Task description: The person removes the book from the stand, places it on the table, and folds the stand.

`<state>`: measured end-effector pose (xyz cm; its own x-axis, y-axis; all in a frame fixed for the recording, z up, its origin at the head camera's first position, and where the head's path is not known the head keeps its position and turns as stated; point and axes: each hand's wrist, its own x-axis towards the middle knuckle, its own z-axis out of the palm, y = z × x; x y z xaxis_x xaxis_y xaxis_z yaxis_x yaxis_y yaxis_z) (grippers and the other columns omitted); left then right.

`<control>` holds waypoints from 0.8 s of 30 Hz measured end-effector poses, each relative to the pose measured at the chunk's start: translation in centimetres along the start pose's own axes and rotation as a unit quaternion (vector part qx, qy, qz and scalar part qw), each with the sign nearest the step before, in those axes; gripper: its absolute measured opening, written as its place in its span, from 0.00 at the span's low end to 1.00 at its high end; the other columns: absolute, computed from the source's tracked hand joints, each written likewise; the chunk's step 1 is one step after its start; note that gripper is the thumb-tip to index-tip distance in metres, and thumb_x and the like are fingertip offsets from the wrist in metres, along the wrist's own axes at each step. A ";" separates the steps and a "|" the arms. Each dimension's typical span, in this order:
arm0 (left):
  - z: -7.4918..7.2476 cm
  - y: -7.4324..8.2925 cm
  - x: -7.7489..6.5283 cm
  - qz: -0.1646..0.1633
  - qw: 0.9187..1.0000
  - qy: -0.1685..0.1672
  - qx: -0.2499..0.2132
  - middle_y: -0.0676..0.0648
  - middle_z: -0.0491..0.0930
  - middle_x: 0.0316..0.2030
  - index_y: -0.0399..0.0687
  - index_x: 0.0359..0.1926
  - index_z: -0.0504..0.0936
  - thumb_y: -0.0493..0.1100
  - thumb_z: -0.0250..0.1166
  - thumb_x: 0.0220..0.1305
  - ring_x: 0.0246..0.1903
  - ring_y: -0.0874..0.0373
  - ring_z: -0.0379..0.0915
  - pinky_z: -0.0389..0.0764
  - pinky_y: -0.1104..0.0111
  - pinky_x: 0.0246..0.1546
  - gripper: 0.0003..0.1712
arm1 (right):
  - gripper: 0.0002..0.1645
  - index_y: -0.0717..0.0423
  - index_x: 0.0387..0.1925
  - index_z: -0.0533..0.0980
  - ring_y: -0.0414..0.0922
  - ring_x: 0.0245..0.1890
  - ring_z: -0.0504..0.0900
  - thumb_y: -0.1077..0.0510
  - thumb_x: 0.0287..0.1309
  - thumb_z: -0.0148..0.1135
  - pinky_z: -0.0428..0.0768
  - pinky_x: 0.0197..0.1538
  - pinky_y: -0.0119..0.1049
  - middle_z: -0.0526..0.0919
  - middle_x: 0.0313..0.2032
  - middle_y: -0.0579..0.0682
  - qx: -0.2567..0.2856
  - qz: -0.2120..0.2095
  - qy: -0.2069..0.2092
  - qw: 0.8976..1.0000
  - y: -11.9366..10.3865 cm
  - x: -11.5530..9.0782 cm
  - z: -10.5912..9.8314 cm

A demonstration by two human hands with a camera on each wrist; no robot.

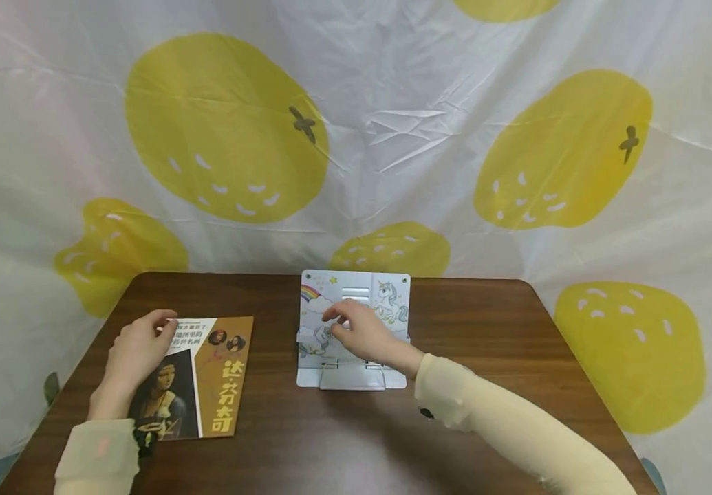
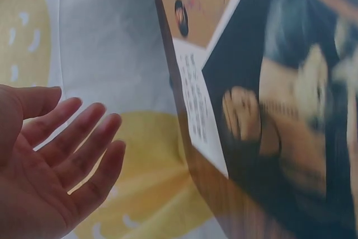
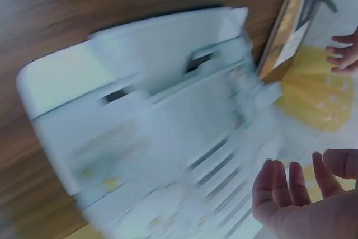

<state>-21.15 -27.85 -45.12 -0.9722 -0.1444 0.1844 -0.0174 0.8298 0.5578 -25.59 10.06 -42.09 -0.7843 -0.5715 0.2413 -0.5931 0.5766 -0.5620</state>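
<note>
A white book stand [image 1: 391,309] printed with unicorns and a rainbow stands tilted back near the table's far edge, its clear ledge [image 1: 352,377] at the bottom. My right hand [image 1: 362,331] hovers before its panel, fingers loosely bent and nothing in them; the right wrist view shows the stand [image 3: 168,138] blurred beside that hand [image 3: 307,200]. To the left lies a book [image 1: 222,375] with a portrait and yellow lettering on its cover. Over the book's left edge is my left hand [image 1: 137,354], its fingers [image 2: 84,132] spread, relaxed and holding nothing. That hand and sleeve hide part of the cover.
A brown wooden table [image 1: 486,385] carries both things. Behind and around it hangs a white curtain [image 1: 405,165] with large yellow fruit prints, close to the table's back edge. My right forearm [image 1: 516,419] crosses over the table's front right.
</note>
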 end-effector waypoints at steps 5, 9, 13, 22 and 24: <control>1.5 1.3 0.4 0.028 0.999 -0.011 -0.013 0.36 0.81 0.48 0.41 0.57 0.77 0.49 0.51 0.74 0.30 0.46 0.78 0.70 0.57 0.22 0.21 | 0.12 0.58 0.44 0.81 0.45 0.43 0.79 0.65 0.61 0.55 0.77 0.46 0.41 0.82 0.45 0.50 -0.018 0.025 0.029 0.999 2.9 -1.5 -2.5; 2.8 2.5 0.8 0.049 0.999 -0.014 -0.018 0.36 0.82 0.46 0.39 0.56 0.78 0.47 0.52 0.74 0.25 0.51 0.76 0.69 0.61 0.19 0.20 | 0.12 0.59 0.43 0.82 0.45 0.42 0.79 0.66 0.63 0.54 0.77 0.45 0.42 0.82 0.43 0.49 -0.008 0.052 0.055 0.997 4.3 -2.3 -4.3; 4.1 4.0 1.2 0.068 0.997 -0.014 -0.030 0.37 0.83 0.44 0.38 0.54 0.79 0.44 0.55 0.73 0.27 0.50 0.79 0.73 0.59 0.21 0.18 | 0.12 0.59 0.44 0.82 0.45 0.42 0.78 0.66 0.64 0.54 0.76 0.45 0.42 0.82 0.43 0.48 0.014 0.077 0.070 0.994 4.6 -2.8 -5.7; 7.6 8.7 1.8 0.082 0.994 -0.033 -0.066 0.39 0.83 0.44 0.42 0.54 0.81 0.47 0.56 0.72 0.36 0.47 0.81 0.78 0.52 0.34 0.17 | 0.12 0.58 0.43 0.82 0.46 0.33 0.74 0.66 0.62 0.54 0.74 0.38 0.40 0.81 0.42 0.50 -0.002 0.095 0.116 0.989 5.2 -2.9 -7.2; 8.4 9.7 2.0 0.081 0.993 -0.030 -0.082 0.41 0.84 0.43 0.43 0.52 0.82 0.48 0.58 0.72 0.38 0.47 0.80 0.77 0.52 0.37 0.17 | 0.12 0.58 0.42 0.82 0.46 0.33 0.74 0.66 0.61 0.55 0.73 0.38 0.40 0.81 0.41 0.51 -0.006 0.096 0.129 0.987 5.6 -2.7 -7.4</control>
<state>-25.24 -15.53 -46.16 -0.9714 0.0209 0.2366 0.1743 0.7393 0.6504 -28.13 19.13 -39.97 -0.9018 -0.2843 0.3254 -0.4298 0.6682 -0.6073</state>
